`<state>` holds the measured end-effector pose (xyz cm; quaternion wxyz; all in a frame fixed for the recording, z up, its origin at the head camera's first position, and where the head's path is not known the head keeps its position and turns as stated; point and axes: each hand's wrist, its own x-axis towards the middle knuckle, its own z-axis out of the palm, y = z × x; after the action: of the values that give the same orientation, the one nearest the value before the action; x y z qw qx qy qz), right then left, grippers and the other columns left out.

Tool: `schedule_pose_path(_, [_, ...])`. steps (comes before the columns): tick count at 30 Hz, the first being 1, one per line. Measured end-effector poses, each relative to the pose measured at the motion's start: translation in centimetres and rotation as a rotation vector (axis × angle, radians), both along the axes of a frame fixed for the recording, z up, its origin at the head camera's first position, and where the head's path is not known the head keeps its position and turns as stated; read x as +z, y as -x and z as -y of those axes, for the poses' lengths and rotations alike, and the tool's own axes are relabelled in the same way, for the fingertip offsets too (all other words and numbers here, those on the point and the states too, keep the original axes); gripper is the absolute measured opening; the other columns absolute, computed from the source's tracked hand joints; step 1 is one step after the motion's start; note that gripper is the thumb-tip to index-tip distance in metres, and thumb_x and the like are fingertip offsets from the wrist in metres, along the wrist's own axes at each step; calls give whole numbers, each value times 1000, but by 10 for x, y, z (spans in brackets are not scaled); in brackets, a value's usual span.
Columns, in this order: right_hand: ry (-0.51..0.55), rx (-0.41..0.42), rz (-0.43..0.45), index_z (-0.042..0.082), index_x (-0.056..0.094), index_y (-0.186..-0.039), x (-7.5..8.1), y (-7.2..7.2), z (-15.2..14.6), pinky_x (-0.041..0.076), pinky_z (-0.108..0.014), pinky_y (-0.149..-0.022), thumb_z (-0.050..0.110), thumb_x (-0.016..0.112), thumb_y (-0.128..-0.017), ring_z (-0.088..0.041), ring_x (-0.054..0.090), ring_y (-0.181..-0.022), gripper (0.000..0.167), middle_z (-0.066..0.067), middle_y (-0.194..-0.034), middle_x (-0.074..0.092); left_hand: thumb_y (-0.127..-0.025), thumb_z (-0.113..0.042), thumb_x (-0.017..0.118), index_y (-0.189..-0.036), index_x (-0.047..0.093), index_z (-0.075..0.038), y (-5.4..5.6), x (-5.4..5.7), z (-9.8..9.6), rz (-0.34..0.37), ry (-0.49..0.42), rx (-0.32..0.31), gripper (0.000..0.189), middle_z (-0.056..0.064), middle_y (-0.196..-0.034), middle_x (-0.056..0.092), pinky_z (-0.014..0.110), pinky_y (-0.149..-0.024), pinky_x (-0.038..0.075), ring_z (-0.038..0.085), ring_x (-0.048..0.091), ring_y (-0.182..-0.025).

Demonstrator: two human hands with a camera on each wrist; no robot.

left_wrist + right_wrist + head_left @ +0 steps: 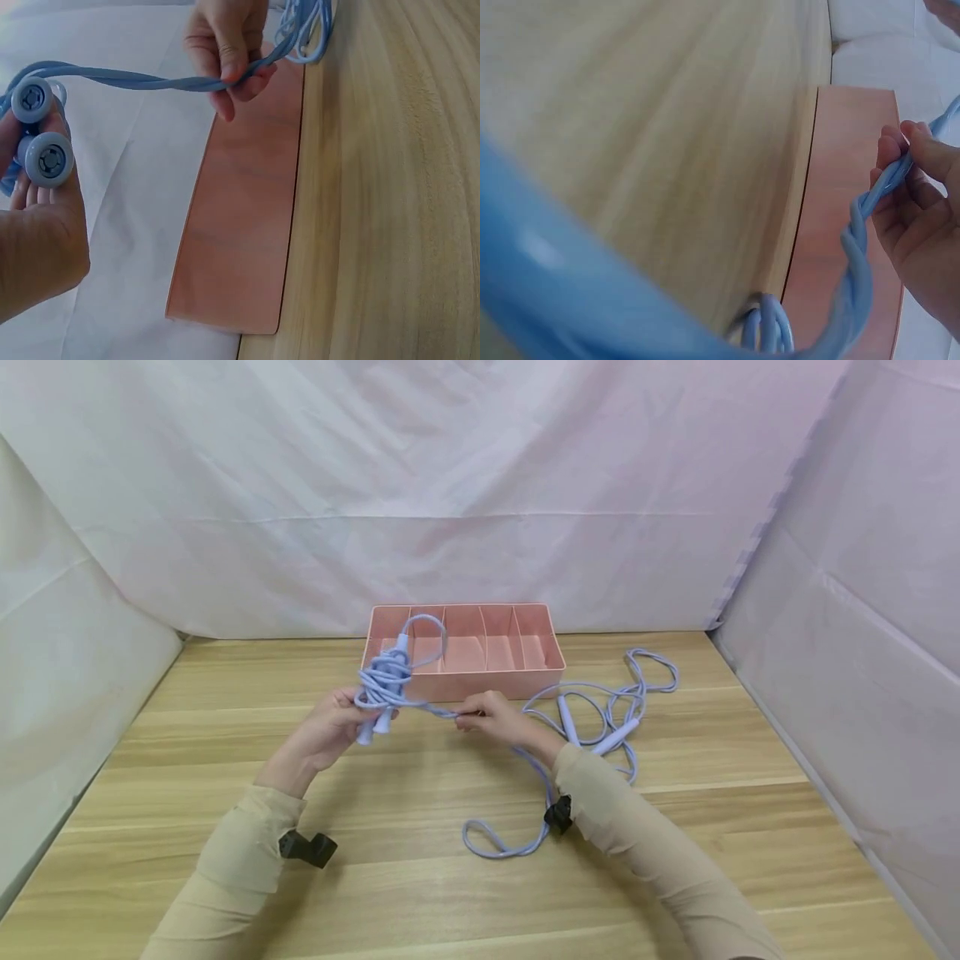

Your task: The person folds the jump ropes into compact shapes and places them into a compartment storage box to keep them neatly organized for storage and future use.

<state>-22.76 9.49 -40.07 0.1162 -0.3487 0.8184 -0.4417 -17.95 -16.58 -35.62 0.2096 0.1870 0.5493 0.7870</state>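
Observation:
In the head view my left hand [330,727] holds a light blue jump rope [386,681] above the table, its cord wound several times around the two handles. The round handle ends [49,159] face the left wrist camera. A small loop of cord arches over the top of the bundle. To the right, my right hand [498,718] pinches the doubled, twisted cord [889,180] between thumb and fingers. That cord runs fairly straight between my hands, then hangs past the right hand to a loose loop [498,852] on the table.
A pink divided box [487,685] stands at the table's back, just behind my hands. Another light blue jump rope [617,737] lies loosely tangled on the wooden table [420,893] at right, partly under my right forearm. White curtains [465,560] enclose the back and sides.

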Motion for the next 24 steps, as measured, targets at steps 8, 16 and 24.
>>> schedule_pose_path(8, [-59, 36, -89, -5, 66, -99, 1, 16, 8, 50, -18, -67, 1, 59, -85, -14, 62, -72, 17, -14, -84, 67, -83, 10, 42, -90, 69, -22, -2, -9, -8, -91, 84, -166, 42, -6, -79, 68, 18, -60, 45, 5, 61, -71])
schedule_pose_path(16, [-103, 150, -274, -3, 68, -85, 19, 12, 23, 48, -18, -61, 0, 61, -81, -16, 59, -65, 9, -10, -73, 65, -78, 7, 52, -87, 67, -17, -7, -11, -19, -177, 175, -349, 30, -6, -72, 66, 15, -47, 37, 3, 54, -57])
schedule_pose_path(24, [-316, 122, -317, 3, 67, -102, 37, 11, 38, 47, -14, -72, 8, 62, -84, -13, 62, -82, 19, -6, -91, 67, -71, 9, 54, -80, 54, 16, -7, -15, -25, -207, 366, -479, 11, -6, -64, 63, 13, -43, 32, 0, 46, -49])
